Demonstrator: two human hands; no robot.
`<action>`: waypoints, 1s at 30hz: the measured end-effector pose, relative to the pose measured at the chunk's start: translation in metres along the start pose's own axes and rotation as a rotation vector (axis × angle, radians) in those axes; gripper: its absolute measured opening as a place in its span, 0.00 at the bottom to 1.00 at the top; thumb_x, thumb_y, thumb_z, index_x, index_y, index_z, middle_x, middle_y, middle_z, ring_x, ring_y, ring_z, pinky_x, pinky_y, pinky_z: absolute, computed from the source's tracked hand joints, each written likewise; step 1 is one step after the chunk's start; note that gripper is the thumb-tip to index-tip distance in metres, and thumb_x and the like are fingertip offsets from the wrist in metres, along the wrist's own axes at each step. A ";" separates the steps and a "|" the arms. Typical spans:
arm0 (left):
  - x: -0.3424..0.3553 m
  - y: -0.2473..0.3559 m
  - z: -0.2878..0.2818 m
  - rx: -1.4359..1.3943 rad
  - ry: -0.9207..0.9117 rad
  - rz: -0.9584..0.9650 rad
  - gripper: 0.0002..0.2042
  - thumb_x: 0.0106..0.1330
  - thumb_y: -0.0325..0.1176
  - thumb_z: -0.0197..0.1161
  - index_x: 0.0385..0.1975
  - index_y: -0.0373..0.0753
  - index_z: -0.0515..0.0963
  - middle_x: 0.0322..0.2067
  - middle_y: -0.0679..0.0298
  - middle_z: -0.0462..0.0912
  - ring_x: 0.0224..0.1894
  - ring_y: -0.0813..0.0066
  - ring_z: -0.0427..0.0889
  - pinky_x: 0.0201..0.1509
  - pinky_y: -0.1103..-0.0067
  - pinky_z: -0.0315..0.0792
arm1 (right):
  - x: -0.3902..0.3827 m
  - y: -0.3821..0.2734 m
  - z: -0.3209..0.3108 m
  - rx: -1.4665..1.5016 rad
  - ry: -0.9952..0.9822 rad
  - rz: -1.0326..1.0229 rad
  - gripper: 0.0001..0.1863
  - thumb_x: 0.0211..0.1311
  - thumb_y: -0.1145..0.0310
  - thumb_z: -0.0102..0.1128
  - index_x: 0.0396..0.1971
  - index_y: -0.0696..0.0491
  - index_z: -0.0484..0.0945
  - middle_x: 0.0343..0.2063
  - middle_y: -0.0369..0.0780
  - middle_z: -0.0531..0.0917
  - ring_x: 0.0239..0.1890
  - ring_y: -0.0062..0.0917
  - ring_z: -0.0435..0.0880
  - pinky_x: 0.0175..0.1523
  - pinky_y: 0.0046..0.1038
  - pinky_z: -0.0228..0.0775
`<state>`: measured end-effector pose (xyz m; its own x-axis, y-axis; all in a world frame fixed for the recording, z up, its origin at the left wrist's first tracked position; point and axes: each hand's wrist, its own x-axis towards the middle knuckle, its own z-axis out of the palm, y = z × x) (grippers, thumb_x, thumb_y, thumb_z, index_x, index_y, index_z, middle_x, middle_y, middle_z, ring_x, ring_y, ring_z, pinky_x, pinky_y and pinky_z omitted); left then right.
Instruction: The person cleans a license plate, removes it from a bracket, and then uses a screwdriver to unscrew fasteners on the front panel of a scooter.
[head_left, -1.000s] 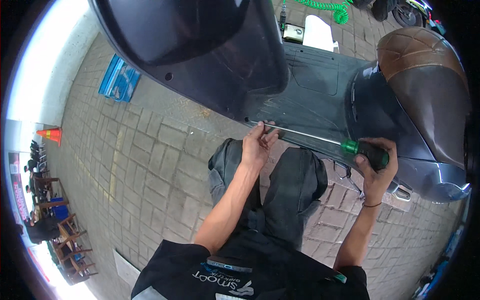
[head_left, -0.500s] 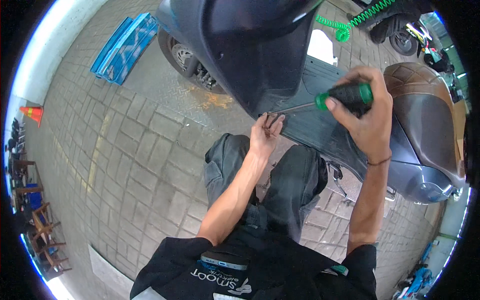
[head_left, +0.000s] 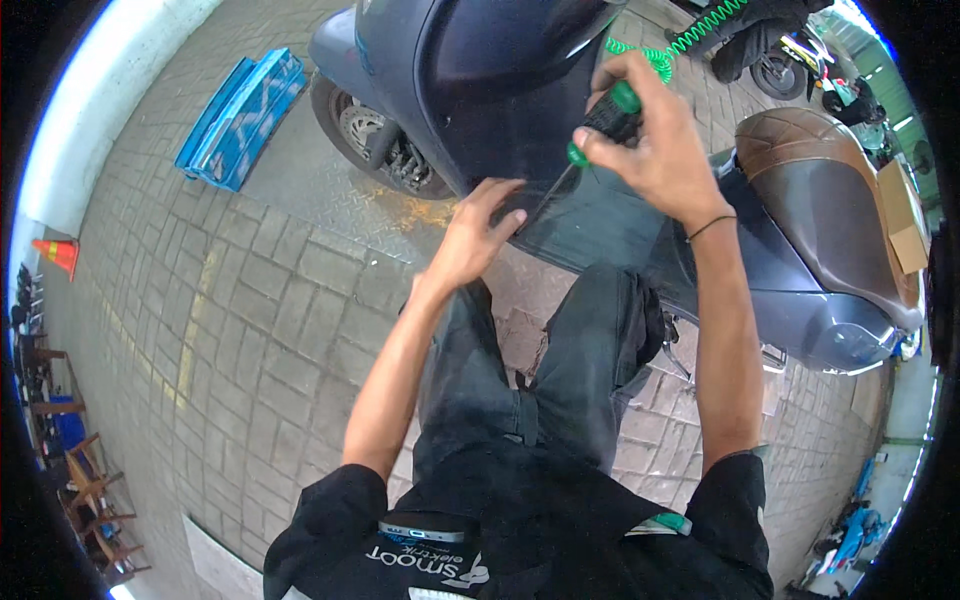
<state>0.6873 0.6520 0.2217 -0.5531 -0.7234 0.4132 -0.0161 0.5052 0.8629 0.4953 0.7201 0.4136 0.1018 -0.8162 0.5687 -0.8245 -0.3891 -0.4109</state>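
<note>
My right hand (head_left: 655,145) is closed round the black and green handle of a screwdriver (head_left: 606,122). Its thin metal shaft slants down and left to the footboard (head_left: 590,230) of a dark blue-grey scooter (head_left: 510,90). My left hand (head_left: 474,236) rests at the lower edge of the scooter's front panel, close to the shaft's lower end. Its thumb stands apart from the stretched fingers, and I see nothing held in it. The screwdriver's tip and whatever it meets are too dark and small to make out.
A blue metal toolbox (head_left: 243,120) stands on the ground left of the scooter's front wheel (head_left: 362,135). The brown seat (head_left: 815,200) is at the right, beside a cardboard box (head_left: 902,215). A green coiled hose (head_left: 705,30) hangs behind. An orange cone (head_left: 57,255) stands far left.
My right hand has moved up and left, tilting the screwdriver more steeply. My left hand has shifted left, its fingers now stretched along the panel. The view has also shifted slightly.
</note>
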 end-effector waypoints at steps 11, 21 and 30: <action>0.024 -0.012 0.006 0.047 -0.224 0.034 0.07 0.65 0.26 0.66 0.39 0.30 0.84 0.32 0.56 0.87 0.32 0.74 0.82 0.37 0.74 0.75 | 0.008 -0.018 0.009 0.033 -0.042 0.010 0.23 0.51 0.69 0.71 0.43 0.51 0.67 0.25 0.52 0.77 0.31 0.55 0.78 0.36 0.45 0.66; 0.021 -0.011 0.010 0.029 -0.177 0.026 0.08 0.64 0.25 0.66 0.40 0.30 0.84 0.30 0.56 0.87 0.30 0.74 0.82 0.36 0.74 0.75 | 0.006 -0.017 0.008 0.029 -0.032 0.087 0.22 0.48 0.70 0.73 0.41 0.53 0.71 0.27 0.41 0.74 0.29 0.32 0.73 0.36 0.33 0.67; 0.025 -0.006 0.010 0.063 -0.210 0.000 0.07 0.65 0.23 0.63 0.40 0.29 0.83 0.31 0.53 0.87 0.33 0.72 0.84 0.38 0.74 0.75 | 0.009 -0.023 0.005 -0.282 -0.006 0.026 0.23 0.52 0.60 0.73 0.43 0.51 0.72 0.28 0.50 0.83 0.34 0.49 0.83 0.38 0.44 0.74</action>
<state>0.6653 0.6355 0.2242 -0.7144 -0.6128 0.3378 -0.0648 0.5386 0.8400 0.5183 0.7197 0.4244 0.0812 -0.8275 0.5556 -0.9492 -0.2343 -0.2102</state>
